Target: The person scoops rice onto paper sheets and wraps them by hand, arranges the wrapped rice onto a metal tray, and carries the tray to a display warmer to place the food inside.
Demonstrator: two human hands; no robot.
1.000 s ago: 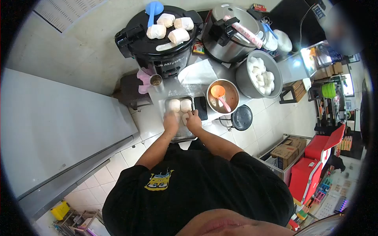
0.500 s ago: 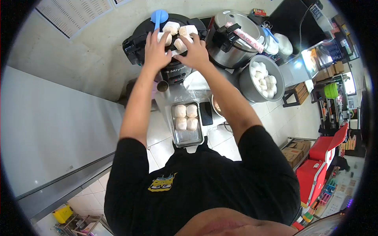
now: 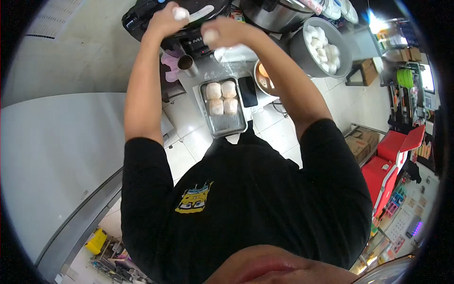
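My left hand [image 3: 165, 21], at the black cooker [image 3: 201, 35], holds a white dough-like piece [image 3: 180, 13] in its fingers. My right hand [image 3: 227, 33], somewhat blurred, has its fingers round another pale piece [image 3: 211, 36] in front of the cooker. Below both hands, several similar pieces [image 3: 213, 90] lie in two rows at the far end of a metal tray [image 3: 226, 127]. The near end of that tray shows bare metal. A black phone [image 3: 247, 92] lies along the tray's right side.
A metal cup [image 3: 187, 65] stands left of the tray. To the right are a bowl [image 3: 257, 83] with an orange scoop [image 3: 263, 71], and a grey pot [image 3: 347, 52] of white pieces. A second cooker [image 3: 269, 19] is behind. A large white surface [image 3: 61, 156] fills the left.
Both hands went from the tray to the pieces on the cooker lid, and each now holds one, lifted off the lid. The view has tilted, so the cooker sits higher in the frame.
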